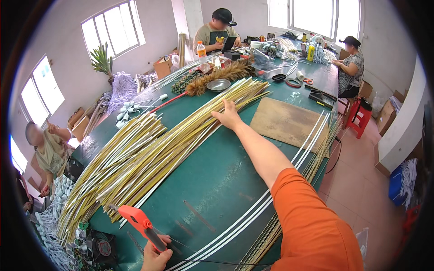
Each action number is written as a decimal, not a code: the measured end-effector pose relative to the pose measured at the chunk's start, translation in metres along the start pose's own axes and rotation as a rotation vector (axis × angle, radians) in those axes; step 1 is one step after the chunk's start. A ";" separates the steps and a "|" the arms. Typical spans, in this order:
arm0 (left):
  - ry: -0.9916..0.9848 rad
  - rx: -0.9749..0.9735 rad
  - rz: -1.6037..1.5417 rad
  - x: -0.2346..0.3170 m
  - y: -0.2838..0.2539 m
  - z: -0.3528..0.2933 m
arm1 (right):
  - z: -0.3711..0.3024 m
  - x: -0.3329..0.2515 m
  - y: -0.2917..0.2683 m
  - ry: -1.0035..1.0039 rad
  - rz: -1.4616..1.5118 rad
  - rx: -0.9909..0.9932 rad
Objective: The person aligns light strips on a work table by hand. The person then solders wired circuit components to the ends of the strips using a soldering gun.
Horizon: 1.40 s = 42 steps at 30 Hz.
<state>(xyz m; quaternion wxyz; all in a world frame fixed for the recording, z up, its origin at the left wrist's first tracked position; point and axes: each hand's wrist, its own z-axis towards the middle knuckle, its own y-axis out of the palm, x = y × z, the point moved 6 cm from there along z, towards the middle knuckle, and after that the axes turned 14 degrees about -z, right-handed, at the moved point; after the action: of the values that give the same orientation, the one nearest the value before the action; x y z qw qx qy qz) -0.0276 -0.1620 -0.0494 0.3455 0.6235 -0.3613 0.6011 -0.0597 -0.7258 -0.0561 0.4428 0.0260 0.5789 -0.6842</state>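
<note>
At the far left a co-worker [50, 151] sits beyond the green table [212, 176], with white cords [50, 221] heaped on the near side. A shorter bundle of yellow and white strips [122, 147] fans across the tabletop, its lower end near a black fan [103, 247]. Just right of that, the left hand [157, 258] closes around the dark handle of an orange tool [137, 220], whose metal tip points up and left near the strips. The longer bundle [181, 142] slants across the middle of the table, a feather duster [217, 79] lying behind it. The right hand [229, 118] rests on its upper part, thumb and fingers parted; whether they grip any strips cannot be told. Further right lie a brown board [282, 121] and thin white strips [312, 140] crossing it
</note>
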 end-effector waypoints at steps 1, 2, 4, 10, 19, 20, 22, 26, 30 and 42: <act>-0.027 0.015 -0.031 -0.003 -0.005 -0.003 | -0.008 -0.008 -0.002 -0.064 -0.074 -0.077; -0.054 0.027 -0.063 -0.007 -0.008 -0.005 | -0.015 -0.010 -0.011 -0.061 -0.074 -0.087; -0.047 0.037 -0.078 -0.006 -0.009 -0.007 | -0.031 -0.014 -0.039 -0.093 -0.296 -0.226; -0.057 0.033 -0.094 -0.012 -0.010 -0.003 | -0.086 0.028 -0.091 -0.087 -0.738 -0.556; -0.026 0.034 -0.089 -0.008 -0.006 -0.005 | -0.048 0.097 -0.092 0.260 -0.709 -0.379; -0.027 0.028 -0.070 -0.009 -0.008 -0.005 | -0.042 0.100 -0.089 0.306 -0.719 -0.376; -0.028 0.020 -0.054 -0.009 -0.006 -0.003 | -0.032 0.101 -0.081 0.296 -0.705 -0.379; -0.041 0.011 -0.009 -0.007 -0.005 -0.007 | -0.016 0.102 -0.067 0.231 -0.700 -0.373; -0.026 0.015 -0.046 -0.008 -0.001 -0.006 | -0.019 0.104 -0.073 0.187 -0.675 -0.425; 0.014 -0.076 -0.086 0.057 0.010 0.000 | -0.202 -0.100 -0.112 -0.798 -0.027 -0.282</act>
<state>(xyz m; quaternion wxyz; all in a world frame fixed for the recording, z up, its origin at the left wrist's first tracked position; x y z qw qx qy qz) -0.0351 -0.1691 0.0077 0.3971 0.6206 -0.3543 0.5759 -0.1668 -0.5106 0.0182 0.6225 -0.3096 0.4502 -0.5604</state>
